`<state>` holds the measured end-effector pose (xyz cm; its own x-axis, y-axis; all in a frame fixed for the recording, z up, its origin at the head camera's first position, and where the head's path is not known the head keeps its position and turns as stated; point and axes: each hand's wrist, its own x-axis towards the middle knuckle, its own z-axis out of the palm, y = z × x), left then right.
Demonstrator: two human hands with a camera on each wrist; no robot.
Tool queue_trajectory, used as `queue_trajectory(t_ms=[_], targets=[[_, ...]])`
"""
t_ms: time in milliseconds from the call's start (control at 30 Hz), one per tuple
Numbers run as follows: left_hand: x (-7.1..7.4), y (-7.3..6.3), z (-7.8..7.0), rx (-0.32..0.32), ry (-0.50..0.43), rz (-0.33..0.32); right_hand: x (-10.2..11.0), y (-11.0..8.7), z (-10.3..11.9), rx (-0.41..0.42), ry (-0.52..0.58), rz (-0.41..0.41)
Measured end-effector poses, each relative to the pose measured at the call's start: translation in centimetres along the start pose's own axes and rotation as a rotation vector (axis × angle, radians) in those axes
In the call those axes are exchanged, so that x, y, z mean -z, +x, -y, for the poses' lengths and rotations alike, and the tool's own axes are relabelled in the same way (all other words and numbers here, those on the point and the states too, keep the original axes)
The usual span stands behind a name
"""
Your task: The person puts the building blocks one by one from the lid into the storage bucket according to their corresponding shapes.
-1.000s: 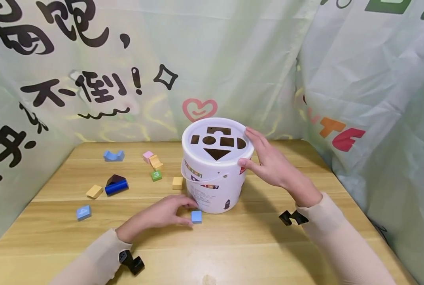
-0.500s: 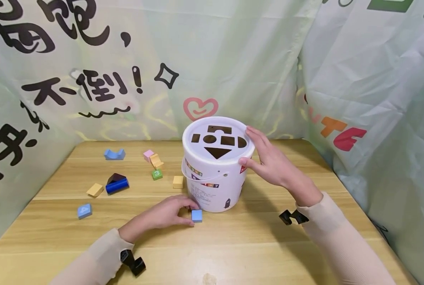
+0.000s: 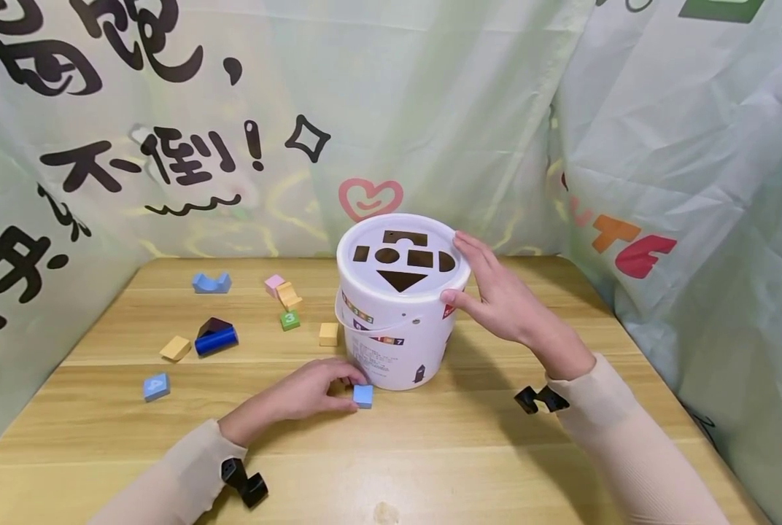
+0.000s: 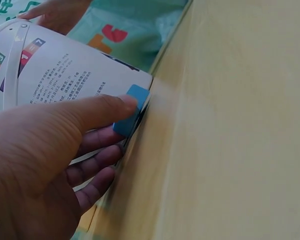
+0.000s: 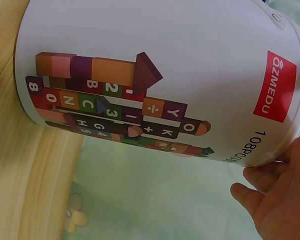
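Observation:
A small light-blue square block (image 3: pixel 362 396) lies on the table at the foot of a white toy-block bucket (image 3: pixel 400 361). My left hand (image 3: pixel 308 390) pinches this block by its left side. In the left wrist view, the thumb lies over the blue block (image 4: pixel 139 93), with a fingertip behind it and the other fingers bent below. My right hand (image 3: pixel 496 302) rests on the right side of the bucket's rim, thumb toward the front and fingers extended toward the back. The bucket stands upright, and its white lid (image 3: pixel 430 281) has several shaped holes.
Left of the bucket lie a yellow block (image 3: pixel 328 335), a green block (image 3: pixel 289 320) and a pink block (image 3: pixel 273 284). Farther left are a dark-blue cylinder (image 3: pixel 217 340), a blue arch block (image 3: pixel 211 284) and a blue block marked 4 (image 3: pixel 157 387). Printed cloth (image 3: pixel 450 109) hangs behind the table.
My left thumb and fingers have closed in on the light-blue block, which stays by the bucket. The right hand keeps its place on the rim.

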<state>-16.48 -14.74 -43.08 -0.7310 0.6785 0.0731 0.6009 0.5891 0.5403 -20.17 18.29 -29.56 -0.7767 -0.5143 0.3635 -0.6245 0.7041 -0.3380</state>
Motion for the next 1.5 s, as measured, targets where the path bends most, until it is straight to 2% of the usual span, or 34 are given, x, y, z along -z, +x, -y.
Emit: queue_trajectory(t_ms=[433, 700, 967, 1233, 1500], targets=[[1.4, -0.2, 0.3, -0.037, -0.163, -0.022, -0.1, -0.1, -0.1, -0.001, 0.001, -0.001], [3.2, -0.5, 0.1, -0.034, -0.287, -0.025, -0.1, -0.1, -0.2, 0.003, 0.003, -0.006], [5.0, -1.1, 0.2, -0.072, -0.285, -0.112, -0.2, 0.0, -0.2, 0.014, -0.003, -0.012], [6.7, -1.7, -0.3, -0.038, -0.304, -0.206, -0.3, 0.0, -0.3, 0.010, 0.001, -0.011], [8.9, -2.4, -1.1, -0.081, -0.261, -0.324, -0.2, 0.0, -0.3, 0.007, -0.002, -0.010]])
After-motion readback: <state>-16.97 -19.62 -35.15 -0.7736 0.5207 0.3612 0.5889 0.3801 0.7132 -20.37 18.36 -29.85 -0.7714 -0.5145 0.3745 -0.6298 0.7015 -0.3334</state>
